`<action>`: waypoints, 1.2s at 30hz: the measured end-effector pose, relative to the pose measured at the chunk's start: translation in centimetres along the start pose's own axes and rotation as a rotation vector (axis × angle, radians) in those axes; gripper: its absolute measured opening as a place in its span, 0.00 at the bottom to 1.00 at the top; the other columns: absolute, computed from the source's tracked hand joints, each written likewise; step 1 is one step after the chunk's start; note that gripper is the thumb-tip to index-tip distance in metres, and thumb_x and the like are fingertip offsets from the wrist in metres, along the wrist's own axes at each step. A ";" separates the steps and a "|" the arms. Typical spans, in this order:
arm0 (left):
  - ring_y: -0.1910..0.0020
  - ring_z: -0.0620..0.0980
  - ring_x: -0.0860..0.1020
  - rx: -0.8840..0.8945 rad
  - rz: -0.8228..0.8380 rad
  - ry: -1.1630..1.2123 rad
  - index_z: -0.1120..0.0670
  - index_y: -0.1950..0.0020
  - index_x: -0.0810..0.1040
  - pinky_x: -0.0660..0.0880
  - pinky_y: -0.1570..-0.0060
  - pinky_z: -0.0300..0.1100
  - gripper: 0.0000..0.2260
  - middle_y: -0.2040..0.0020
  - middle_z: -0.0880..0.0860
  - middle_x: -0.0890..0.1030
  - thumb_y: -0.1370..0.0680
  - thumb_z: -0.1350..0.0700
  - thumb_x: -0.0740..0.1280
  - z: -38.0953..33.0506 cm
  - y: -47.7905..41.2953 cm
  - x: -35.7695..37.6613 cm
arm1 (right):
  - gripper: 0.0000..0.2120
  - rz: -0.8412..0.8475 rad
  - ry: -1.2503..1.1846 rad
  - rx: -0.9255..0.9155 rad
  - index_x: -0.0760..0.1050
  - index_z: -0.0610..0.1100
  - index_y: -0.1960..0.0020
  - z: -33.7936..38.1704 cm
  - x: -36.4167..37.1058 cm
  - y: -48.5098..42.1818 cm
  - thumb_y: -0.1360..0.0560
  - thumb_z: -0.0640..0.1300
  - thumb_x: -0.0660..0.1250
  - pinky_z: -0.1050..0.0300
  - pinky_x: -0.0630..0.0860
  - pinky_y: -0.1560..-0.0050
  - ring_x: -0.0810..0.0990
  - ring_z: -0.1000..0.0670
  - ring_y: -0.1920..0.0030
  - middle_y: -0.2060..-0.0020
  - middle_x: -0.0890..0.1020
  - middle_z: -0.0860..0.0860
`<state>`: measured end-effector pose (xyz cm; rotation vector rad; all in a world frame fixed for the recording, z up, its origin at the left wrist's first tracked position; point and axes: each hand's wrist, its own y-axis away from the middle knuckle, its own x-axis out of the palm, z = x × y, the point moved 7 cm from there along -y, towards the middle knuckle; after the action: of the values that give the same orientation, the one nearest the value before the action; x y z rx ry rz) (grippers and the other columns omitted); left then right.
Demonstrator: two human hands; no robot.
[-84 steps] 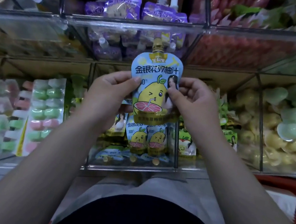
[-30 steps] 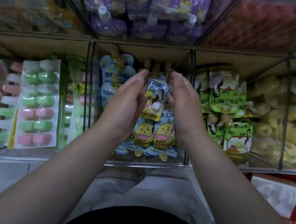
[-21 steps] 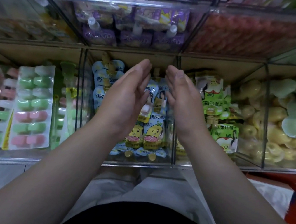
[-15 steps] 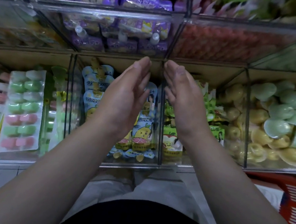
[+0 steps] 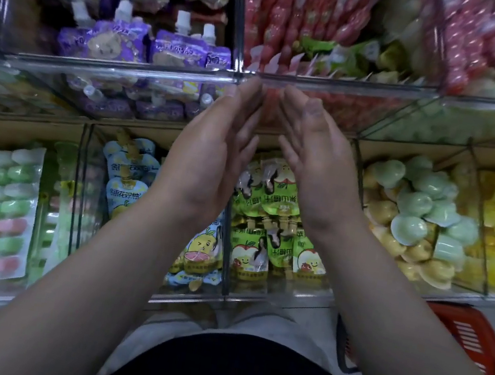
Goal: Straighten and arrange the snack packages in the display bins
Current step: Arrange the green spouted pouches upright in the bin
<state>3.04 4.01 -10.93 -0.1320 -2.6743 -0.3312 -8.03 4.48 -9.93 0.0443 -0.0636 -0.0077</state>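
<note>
Fingers (image 5: pixel 244 99) of left hand (image 5: pixel 208 161) and right hand (image 5: pixel 316 172) are seen straight, palms facing, nothing held. Blue pouches (image 5: pixel 124 190) are overlapped in the bin (image 5: pixel 190 295) beneath, along its left and front walls. Judged soft, light, slippery; best pinched at sealed side edges or spout.

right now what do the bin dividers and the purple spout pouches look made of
Bin dividers: clear rigid plastic, likely acrylic; goods show through, edges glint. Purple spout pouches: glossy flexible film, creased with highlights; white caps look hard plastic.
</note>
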 end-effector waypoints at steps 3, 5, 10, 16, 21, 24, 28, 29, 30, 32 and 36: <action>0.32 0.38 0.72 0.042 0.024 0.007 0.53 0.25 0.67 0.69 0.34 0.38 0.22 0.27 0.47 0.72 0.16 0.48 0.49 -1.3 -0.5 1.7 | 0.15 0.026 -0.029 -0.029 0.74 0.58 0.42 1.4 -0.8 -0.6 0.24 0.61 0.56 0.52 0.66 0.26 0.72 0.60 0.32 0.40 0.78 0.62; 0.32 0.38 0.72 0.066 0.037 -0.006 0.54 0.24 0.66 0.69 0.34 0.37 0.22 0.27 0.48 0.71 0.15 0.48 0.48 -2.0 -0.8 2.7 | 0.19 0.028 -0.031 -0.047 0.73 0.55 0.36 2.3 -1.3 -1.1 0.23 0.60 0.55 0.51 0.65 0.26 0.71 0.59 0.31 0.35 0.77 0.58; 0.29 0.41 0.70 0.103 0.045 -0.036 0.55 0.24 0.65 0.68 0.33 0.38 0.22 0.26 0.48 0.71 0.15 0.48 0.47 -3.4 -2.5 4.5 | 0.28 -0.004 -0.002 -0.072 0.70 0.46 0.29 3.5 -3.0 -2.7 0.23 0.60 0.54 0.51 0.67 0.27 0.74 0.59 0.33 0.37 0.77 0.57; 0.29 0.40 0.69 0.125 0.036 -0.035 0.55 0.24 0.65 0.68 0.32 0.39 0.22 0.26 0.49 0.71 0.15 0.48 0.48 -4.4 -4.9 6.0 | 0.28 -0.017 -0.033 -0.108 0.69 0.44 0.28 5.0 -5.0 -4.9 0.22 0.58 0.52 0.60 0.71 0.32 0.73 0.59 0.32 0.33 0.75 0.53; 0.28 0.43 0.69 0.102 0.009 -0.054 0.54 0.24 0.66 0.66 0.33 0.39 0.22 0.26 0.49 0.71 0.15 0.48 0.49 -4.3 -7.1 7.0 | 0.28 -0.062 -0.017 -0.099 0.70 0.44 0.29 5.5 -7.0 -6.9 0.23 0.59 0.53 0.56 0.69 0.29 0.74 0.58 0.32 0.33 0.76 0.53; 0.28 0.43 0.69 0.079 0.001 -0.058 0.54 0.24 0.66 0.66 0.33 0.39 0.22 0.26 0.49 0.71 0.15 0.47 0.49 -4.0 -8.5 7.6 | 0.27 -0.111 -0.036 -0.087 0.72 0.45 0.31 5.7 -8.5 -7.9 0.23 0.58 0.54 0.57 0.69 0.29 0.75 0.58 0.34 0.34 0.77 0.51; 0.30 0.40 0.70 0.045 0.002 -0.080 0.53 0.24 0.65 0.66 0.38 0.36 0.22 0.27 0.48 0.71 0.15 0.47 0.49 -3.6 -10.2 8.6 | 0.24 -0.175 0.014 -0.062 0.73 0.48 0.34 5.6 -10.3 -9.2 0.23 0.58 0.55 0.61 0.72 0.33 0.77 0.59 0.36 0.37 0.79 0.53; 0.30 0.40 0.69 0.038 0.002 -0.087 0.53 0.24 0.65 0.66 0.37 0.36 0.22 0.27 0.47 0.71 0.15 0.47 0.50 -3.5 -10.6 8.8 | 0.23 -0.185 0.048 -0.057 0.73 0.49 0.35 5.5 -10.7 -9.5 0.23 0.58 0.56 0.62 0.73 0.34 0.77 0.60 0.37 0.38 0.80 0.53; 0.29 0.40 0.69 0.030 0.000 -0.094 0.53 0.24 0.65 0.66 0.37 0.37 0.22 0.27 0.47 0.71 0.15 0.47 0.50 -3.3 -11.1 8.9 | 0.21 -0.192 0.088 -0.053 0.74 0.50 0.36 5.4 -10.9 -9.9 0.23 0.58 0.57 0.62 0.74 0.36 0.78 0.60 0.38 0.39 0.80 0.54; 0.30 0.40 0.69 0.019 -0.005 -0.111 0.53 0.24 0.65 0.65 0.37 0.37 0.22 0.27 0.46 0.71 0.15 0.47 0.50 -2.9 -11.9 9.1 | 0.14 -0.191 0.179 -0.028 0.76 0.50 0.39 5.1 -11.3 -10.6 0.21 0.54 0.60 0.65 0.77 0.46 0.80 0.61 0.44 0.43 0.82 0.55; 0.32 0.40 0.70 0.005 -0.005 -0.162 0.53 0.23 0.63 0.65 0.35 0.37 0.23 0.26 0.48 0.69 0.15 0.46 0.49 -2.2 -12.8 9.4 | 0.08 -0.141 0.432 -0.040 0.79 0.48 0.43 4.9 -11.4 -11.6 0.21 0.41 0.67 0.70 0.76 0.62 0.80 0.64 0.57 0.53 0.82 0.58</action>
<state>-6.34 -8.59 -7.64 -0.1566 -2.8360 -0.3276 -19.75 -7.19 -6.32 0.0099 0.3716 -0.1404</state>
